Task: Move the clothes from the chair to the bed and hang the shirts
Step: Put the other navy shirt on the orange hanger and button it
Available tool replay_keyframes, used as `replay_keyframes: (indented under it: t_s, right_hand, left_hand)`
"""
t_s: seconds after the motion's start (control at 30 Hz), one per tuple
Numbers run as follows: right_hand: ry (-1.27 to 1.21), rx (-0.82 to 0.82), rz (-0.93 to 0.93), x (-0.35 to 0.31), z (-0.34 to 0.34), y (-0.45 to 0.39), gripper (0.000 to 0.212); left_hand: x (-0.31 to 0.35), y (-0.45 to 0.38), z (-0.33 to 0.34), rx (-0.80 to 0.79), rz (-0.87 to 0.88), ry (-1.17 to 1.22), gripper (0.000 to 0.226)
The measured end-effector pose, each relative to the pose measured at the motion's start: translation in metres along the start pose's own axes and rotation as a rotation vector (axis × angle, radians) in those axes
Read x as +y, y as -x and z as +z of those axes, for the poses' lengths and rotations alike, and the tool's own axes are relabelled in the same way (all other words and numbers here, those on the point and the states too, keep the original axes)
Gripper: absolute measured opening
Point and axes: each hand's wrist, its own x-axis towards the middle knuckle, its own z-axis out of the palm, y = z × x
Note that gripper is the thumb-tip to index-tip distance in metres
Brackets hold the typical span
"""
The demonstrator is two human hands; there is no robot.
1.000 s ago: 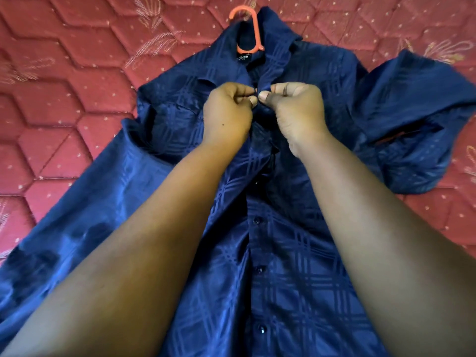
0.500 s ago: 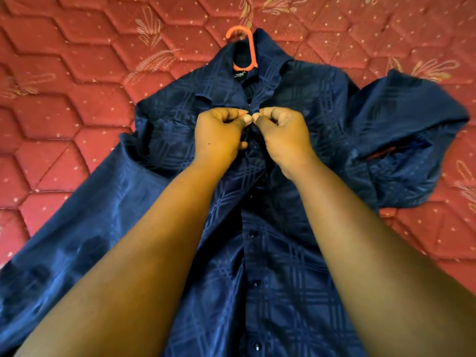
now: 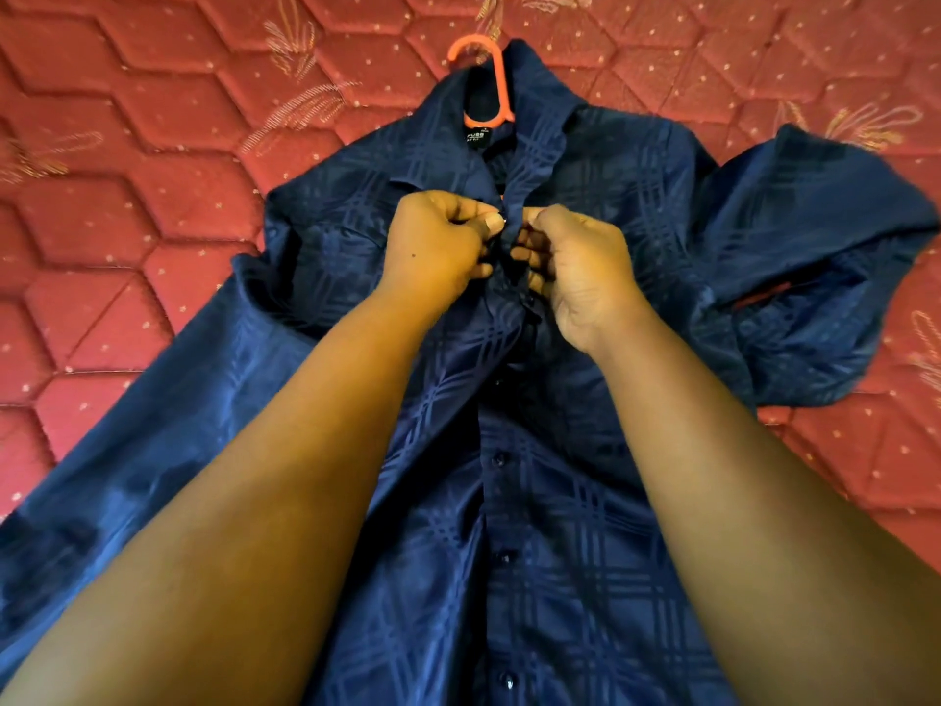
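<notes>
A red quilted mattress cover [image 3: 168, 206] stitched in hexagon panels filled the background. Small pale dots speckled it, and gold feather-like embroidered motifs [image 3: 300, 112] lay scattered across several of the panels.

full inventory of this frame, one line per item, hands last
shirt: 1, dark blue with woven check, spread front-up on the mattress, one sleeve bunched at its right
hanger: 1, orange, inside the collar, hook poking out the top
neck label: 1, black, inside the collar
buttons: several in view, dark, down the front placket
mattress: 1, red quilted with gold motifs, under everything
left hand: 1, pinching the placket near the collar
right hand: 1, pinching the opposite placket edge
</notes>
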Motion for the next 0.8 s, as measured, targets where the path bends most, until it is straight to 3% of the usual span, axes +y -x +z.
replay_keyframes:
  t_s: [0.13,0.27,0.43,0.8]
  right_hand:
    - [-0.041,-0.037,0.057,-0.001,-0.001,-0.002,0.021]
    - [-0.027,-0.064,0.059,0.001,-0.001,-0.006,0.005]
    - [-0.012,-0.071,0.064,0.003,-0.003,-0.011,0.009]
    - [0.147,0.024,-0.187,0.015,0.001,-0.013,0.013]
  left_hand:
    - [0.001,0.001,-0.001,-0.047,-0.075,0.069,0.016]
    - [-0.002,-0.002,-0.006,-0.091,-0.137,0.090,0.013]
    - [0.000,-0.010,-0.009,-0.115,-0.239,0.124,0.013]
    - [0.017,-0.008,0.014,0.021,-0.240,0.136,0.008]
